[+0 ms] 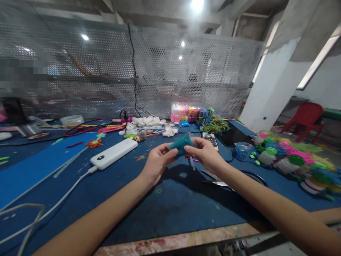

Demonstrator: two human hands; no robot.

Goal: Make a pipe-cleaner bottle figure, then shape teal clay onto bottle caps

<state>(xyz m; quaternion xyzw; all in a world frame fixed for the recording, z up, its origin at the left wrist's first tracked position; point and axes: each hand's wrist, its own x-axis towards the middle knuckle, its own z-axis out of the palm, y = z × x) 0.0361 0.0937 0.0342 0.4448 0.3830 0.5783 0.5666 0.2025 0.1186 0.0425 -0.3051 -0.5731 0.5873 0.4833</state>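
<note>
A small teal packet (181, 145) is held up above the middle of the blue table (170, 209). My left hand (159, 160) pinches its left end between thumb and fingers. The right end is gripped by my right hand (206, 151), its thumb lying on the front. Below the packet, a clear narrow strip (192, 163) hangs or lies near my right hand; which of these I cannot tell. Open scissors (218, 182) rest on the table under my right forearm, their handles partly hidden by it.
A white power bank (114, 153) with a cable lies left, beside a blue board (39, 160). Behind are white pieces (149, 121), colourful clay packs (190, 113), green yarn (214, 125) and a phone (210, 140). Yarn-topped figures (290, 161) crowd the right side.
</note>
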